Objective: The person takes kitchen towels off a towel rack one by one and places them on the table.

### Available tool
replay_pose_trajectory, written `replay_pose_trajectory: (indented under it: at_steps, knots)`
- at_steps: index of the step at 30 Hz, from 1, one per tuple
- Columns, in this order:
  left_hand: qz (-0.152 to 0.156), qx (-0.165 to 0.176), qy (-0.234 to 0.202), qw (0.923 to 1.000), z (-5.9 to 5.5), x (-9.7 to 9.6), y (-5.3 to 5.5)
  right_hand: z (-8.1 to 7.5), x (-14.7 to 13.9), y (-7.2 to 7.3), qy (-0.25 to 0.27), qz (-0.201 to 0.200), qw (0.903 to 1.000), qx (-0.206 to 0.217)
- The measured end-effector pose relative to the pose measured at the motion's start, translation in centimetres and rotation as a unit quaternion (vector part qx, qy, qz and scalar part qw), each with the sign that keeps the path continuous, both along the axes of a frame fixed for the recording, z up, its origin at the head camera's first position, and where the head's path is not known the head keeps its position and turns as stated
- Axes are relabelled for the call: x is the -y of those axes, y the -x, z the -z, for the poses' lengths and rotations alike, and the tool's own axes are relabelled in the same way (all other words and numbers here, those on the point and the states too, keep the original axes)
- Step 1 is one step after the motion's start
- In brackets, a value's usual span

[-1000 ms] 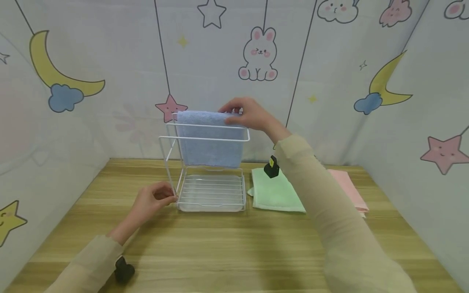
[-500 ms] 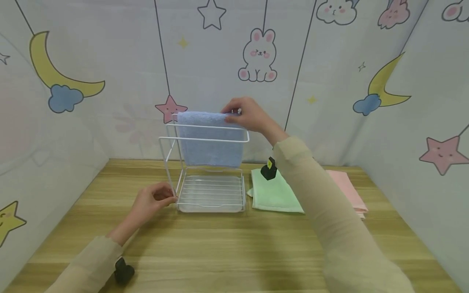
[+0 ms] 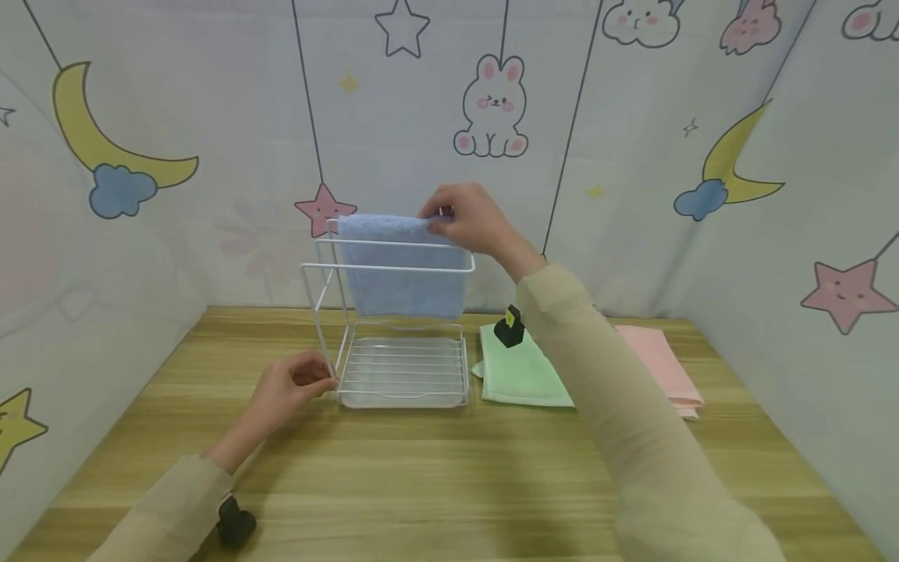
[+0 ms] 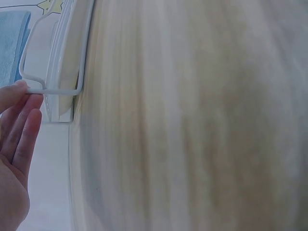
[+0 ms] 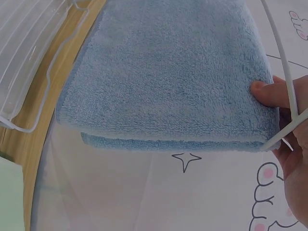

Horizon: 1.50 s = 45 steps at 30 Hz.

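A light blue towel (image 3: 407,293) hangs folded over the rear top bar of a white wire rack (image 3: 386,268). My right hand (image 3: 472,222) pinches the towel at its upper right end. In the right wrist view the thumb presses the towel's face (image 5: 168,72) beside the rack's wire, and the other fingers are partly hidden behind. Down at the rack's lower left corner, my left hand (image 3: 284,390) holds the wire between thumb and fingers. The left wrist view shows the left hand (image 4: 17,154) with its fingertips on the rack's wire (image 4: 60,91).
A clear tray (image 3: 403,402) sits under the rack's bottom wires. To the right lie a folded green towel (image 3: 523,375), partly behind the right sleeve, and a pink towel (image 3: 653,351). The wooden table (image 3: 421,484) meets patterned walls at the back and sides.
Both hands keep their places on the towel and the rack. The right forearm has shifted slightly left, and the head view has turned a little.
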<state>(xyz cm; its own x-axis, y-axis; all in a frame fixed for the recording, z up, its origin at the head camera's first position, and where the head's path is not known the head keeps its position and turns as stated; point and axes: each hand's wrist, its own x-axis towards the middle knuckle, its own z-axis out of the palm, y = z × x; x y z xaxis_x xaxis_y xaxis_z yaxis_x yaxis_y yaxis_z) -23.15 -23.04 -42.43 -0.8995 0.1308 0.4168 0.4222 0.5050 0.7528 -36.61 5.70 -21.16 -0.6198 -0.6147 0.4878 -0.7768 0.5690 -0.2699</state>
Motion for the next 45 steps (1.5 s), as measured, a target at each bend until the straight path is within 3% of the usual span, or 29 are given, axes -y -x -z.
replay_pose_trajectory:
  at_steps: [8,18,31,34,41,45]
  knots:
    - [-0.001,0.004,0.010,0.9999,-2.0,-1.0,-1.4,0.0,0.0,-0.4,-0.012,0.008,0.9999,-0.008]
    - [-0.001,0.009,0.003,1.0000,0.3,0.2,0.3,0.0,0.1,-0.5,-0.014,0.000,0.9998,-0.011]
    - [-0.001,0.012,0.002,0.9999,0.6,0.3,0.4,-0.7,0.3,-0.7,-0.060,0.002,0.9981,-0.012]
    - [-0.004,0.010,0.004,0.9999,0.1,0.1,0.1,-0.7,0.4,-0.6,-0.055,0.000,0.9984,-0.014]
    - [-0.002,0.009,0.009,0.9999,-2.2,-1.0,-1.4,-1.1,0.3,-0.5,-0.028,-0.009,0.9996,0.000]
    - [-0.002,0.012,0.009,0.9999,-2.3,-1.1,-1.6,-2.0,0.4,-0.5,-0.027,-0.014,0.9995,-0.002]
